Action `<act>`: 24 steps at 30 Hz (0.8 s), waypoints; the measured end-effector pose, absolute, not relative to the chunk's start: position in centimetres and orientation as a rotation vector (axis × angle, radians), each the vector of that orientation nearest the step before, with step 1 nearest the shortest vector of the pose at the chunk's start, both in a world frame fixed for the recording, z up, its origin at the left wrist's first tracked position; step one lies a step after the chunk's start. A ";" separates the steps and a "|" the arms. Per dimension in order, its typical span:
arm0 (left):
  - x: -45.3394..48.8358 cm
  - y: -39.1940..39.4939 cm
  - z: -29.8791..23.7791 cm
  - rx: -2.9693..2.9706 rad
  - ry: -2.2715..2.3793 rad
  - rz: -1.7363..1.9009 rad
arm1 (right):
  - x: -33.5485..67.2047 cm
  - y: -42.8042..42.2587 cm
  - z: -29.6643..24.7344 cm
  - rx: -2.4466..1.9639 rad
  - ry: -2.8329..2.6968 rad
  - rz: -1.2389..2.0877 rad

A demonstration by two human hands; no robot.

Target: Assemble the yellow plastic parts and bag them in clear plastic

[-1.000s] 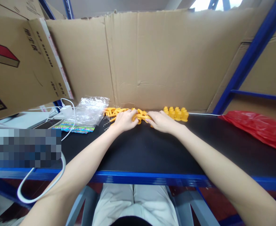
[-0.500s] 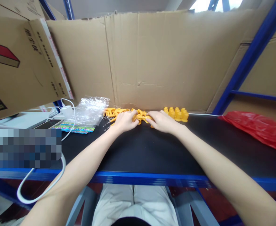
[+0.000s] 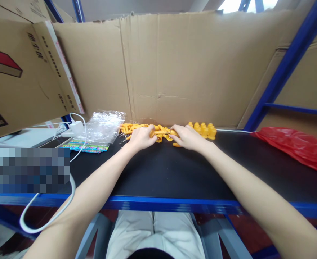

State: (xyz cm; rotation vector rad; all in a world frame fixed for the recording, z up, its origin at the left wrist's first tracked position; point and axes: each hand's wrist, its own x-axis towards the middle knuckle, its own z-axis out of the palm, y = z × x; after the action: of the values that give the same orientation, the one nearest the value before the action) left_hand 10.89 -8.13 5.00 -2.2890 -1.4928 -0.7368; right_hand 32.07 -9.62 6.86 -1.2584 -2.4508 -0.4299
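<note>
A heap of small orange plastic pieces (image 3: pixel 133 127) lies at the back of the black shelf top (image 3: pixel 158 172), against the cardboard wall. My left hand (image 3: pixel 141 138) rests on the heap with its fingers curled round some pieces. My right hand (image 3: pixel 187 137) meets it from the right, fingers pinched on an orange piece (image 3: pixel 162 132) held between both hands. To the right of my right hand stands a tight group of yellow upright pieces (image 3: pixel 204 130).
A crumpled clear plastic bag (image 3: pixel 103 126) lies on colourful printed packets (image 3: pixel 86 146) at the left. A white charger (image 3: pixel 76 127) and its cable (image 3: pixel 47 223) trail off the left edge. A red plastic bag (image 3: pixel 296 149) lies at the right. Cardboard (image 3: pixel 188 68) walls the back.
Both hands have shifted slightly toward the back wall, and the orange piece between them now shows more plainly. Nothing else has moved.
</note>
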 end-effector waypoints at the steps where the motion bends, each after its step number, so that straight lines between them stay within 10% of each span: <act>1: 10.7 -8.0 5.0 -2.278 -1.510 -0.737 | 32.2 -9.5 6.9 -1.269 -2.450 -0.435; 24: 2.9 -1.2 2.4 -2.060 -1.782 -1.304 | 46.7 -3.4 5.8 -2.484 -1.624 -0.207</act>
State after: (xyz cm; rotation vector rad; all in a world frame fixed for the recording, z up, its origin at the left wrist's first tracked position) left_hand 2.88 -1.22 2.35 -2.0597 -1.7820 -1.3041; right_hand 46.75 -3.37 5.78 -2.4838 -1.6242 -0.2070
